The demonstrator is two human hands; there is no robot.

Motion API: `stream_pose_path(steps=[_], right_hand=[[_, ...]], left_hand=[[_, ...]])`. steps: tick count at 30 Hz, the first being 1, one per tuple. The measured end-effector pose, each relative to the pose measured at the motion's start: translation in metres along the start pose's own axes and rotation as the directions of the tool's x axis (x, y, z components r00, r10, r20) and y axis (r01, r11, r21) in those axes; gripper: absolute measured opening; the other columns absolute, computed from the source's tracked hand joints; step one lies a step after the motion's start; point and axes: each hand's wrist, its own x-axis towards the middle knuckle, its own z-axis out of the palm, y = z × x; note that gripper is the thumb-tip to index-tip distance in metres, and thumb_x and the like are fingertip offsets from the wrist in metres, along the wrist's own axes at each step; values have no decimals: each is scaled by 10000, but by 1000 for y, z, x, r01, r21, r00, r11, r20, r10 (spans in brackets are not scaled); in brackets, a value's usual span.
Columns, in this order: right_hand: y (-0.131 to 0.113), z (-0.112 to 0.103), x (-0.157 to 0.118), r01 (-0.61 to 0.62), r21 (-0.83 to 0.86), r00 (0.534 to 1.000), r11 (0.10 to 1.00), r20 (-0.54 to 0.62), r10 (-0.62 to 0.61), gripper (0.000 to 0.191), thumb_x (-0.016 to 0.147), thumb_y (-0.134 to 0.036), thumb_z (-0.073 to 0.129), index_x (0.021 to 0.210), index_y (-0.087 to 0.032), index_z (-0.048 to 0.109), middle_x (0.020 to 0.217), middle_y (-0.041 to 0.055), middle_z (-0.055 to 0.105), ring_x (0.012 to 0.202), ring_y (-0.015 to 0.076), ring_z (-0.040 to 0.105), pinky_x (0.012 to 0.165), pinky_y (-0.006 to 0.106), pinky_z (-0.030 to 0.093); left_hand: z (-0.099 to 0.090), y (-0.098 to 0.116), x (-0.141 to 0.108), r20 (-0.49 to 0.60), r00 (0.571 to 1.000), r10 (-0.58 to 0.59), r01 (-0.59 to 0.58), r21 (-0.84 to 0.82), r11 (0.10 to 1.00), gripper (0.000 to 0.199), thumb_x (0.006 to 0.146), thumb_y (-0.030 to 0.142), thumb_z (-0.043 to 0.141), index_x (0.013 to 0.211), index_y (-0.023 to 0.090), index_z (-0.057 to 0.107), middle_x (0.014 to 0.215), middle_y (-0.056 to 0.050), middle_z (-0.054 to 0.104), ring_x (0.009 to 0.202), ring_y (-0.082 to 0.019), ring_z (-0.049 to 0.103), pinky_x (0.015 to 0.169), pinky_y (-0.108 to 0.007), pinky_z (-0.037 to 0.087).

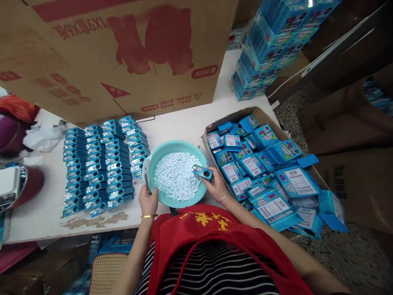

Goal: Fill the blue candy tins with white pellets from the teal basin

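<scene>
A teal basin (172, 145) full of small white candies (178, 174) stands on the table in front of me. My left hand (149, 199) is closed at its left rim by the handle, thumb against the edge. A narrow dark grey shape shows just above those fingers; I cannot make out what it is. My right hand (216, 184) grips a small blue candy box (203, 172) by its right end, held tilted over the candies. A dark round hole shows in the box's narrow side. Some of the right fingers are hidden behind the box.
Rows of blue boxes (116, 180) stand left of the basin. At right, an open carton (211, 152) holds many loose blue boxes. A large cardboard box (123, 53) blocks the back; stacked wrapped packs (267, 53) rise behind right. A dark red pot (32, 184) sits far left.
</scene>
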Motion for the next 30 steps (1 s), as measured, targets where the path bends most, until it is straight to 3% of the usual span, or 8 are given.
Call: stream_pose_path(steps=[5,13,17,20,25,30], right_hand=[[-6,3,2,17,7,1000,1000,-2,-17,335,829,-375,605,1100,-214,492,1052,89,602,982,235,593,870,395,492],[-3,-2,2,-42,68,998,997,-43,45,365,812,-355,624,1109,-210,470,1030,80,599,955,222,588,859,377,493],[12,-1,-2,-88,104,992,991,-85,97,395,802,-376,636,1111,-203,462,1042,77,585,978,220,568,889,389,477],[19,1,-4,-110,126,984,986,-127,126,420,788,-382,656,1122,-209,468,1025,62,595,953,216,573,872,386,481],[23,-2,5,-133,197,972,971,-168,167,440,785,-371,660,1149,-227,459,1008,39,607,906,195,593,839,357,498],[29,-12,16,-105,162,965,981,-221,139,423,796,-361,648,1149,-232,455,1018,42,602,930,197,593,846,351,501]], left_hand=[[-4,14,5,96,991,91,-94,33,995,232,720,375,561,691,216,395,557,78,338,529,-90,358,509,-195,347],[8,-10,16,119,991,-58,46,104,994,221,695,340,564,778,221,397,577,71,450,512,-125,493,489,-231,403],[11,-22,15,246,946,-210,178,146,973,270,714,351,564,801,232,337,553,88,445,409,-139,518,436,-254,412],[11,-24,16,292,914,-281,212,244,946,300,711,380,574,780,239,318,502,90,438,406,-174,540,472,-287,429],[15,-24,26,306,903,-303,212,298,931,347,679,457,580,767,246,318,496,60,488,479,-225,589,552,-332,456],[29,-24,29,312,901,-300,215,278,936,382,654,504,580,762,254,312,482,52,502,514,-252,603,573,-356,460]])
